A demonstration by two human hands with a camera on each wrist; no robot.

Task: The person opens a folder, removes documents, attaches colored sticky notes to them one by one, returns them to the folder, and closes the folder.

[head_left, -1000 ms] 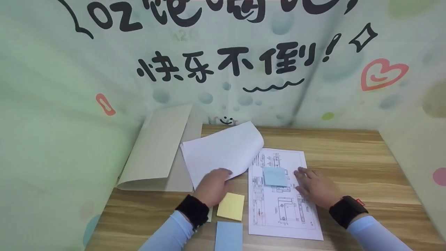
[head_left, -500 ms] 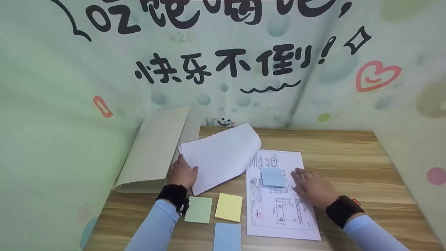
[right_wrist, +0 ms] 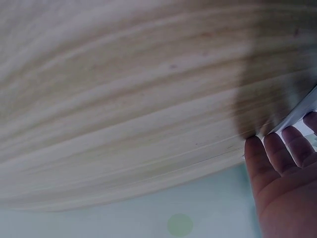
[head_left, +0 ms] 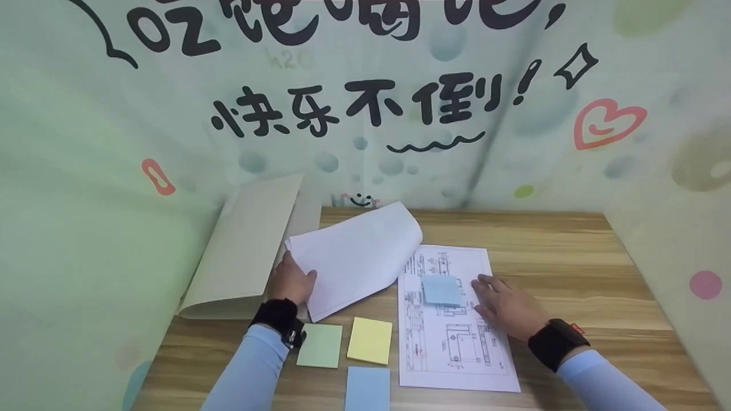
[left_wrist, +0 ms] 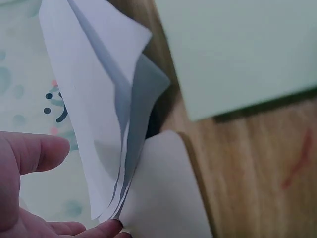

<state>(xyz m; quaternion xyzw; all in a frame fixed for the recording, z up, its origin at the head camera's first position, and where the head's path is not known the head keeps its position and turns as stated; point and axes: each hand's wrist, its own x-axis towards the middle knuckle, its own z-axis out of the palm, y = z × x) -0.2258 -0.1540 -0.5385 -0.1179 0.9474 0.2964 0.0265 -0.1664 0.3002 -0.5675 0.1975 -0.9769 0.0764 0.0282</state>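
Note:
A stack of loose white sheets (head_left: 354, 257) lies with its right end curled, partly inside the open cardboard folder (head_left: 245, 245). At the stack's left edge is my left hand (head_left: 290, 279). In the left wrist view its fingertips touch the edges of the sheets (left_wrist: 94, 99), while the thumb stands apart from them. My right hand (head_left: 508, 305) rests with extended fingers on the right edge of a printed technical drawing (head_left: 422, 365). On that drawing sits a blue sticky note (head_left: 441, 291). The right wrist view shows the right fingertips at the paper's edge.
Green (head_left: 320, 346), yellow (head_left: 370, 341) and blue (head_left: 368, 388) sticky-note pads lie between the forearms on the wood-grain table (head_left: 559, 257). A printed cloth backdrop (head_left: 365, 165) encloses the back and sides.
My left hand has moved left, from the near side of the white stack to its left edge, uncovering the green pad. The right hand stays on the drawing. The head view shifts slightly.

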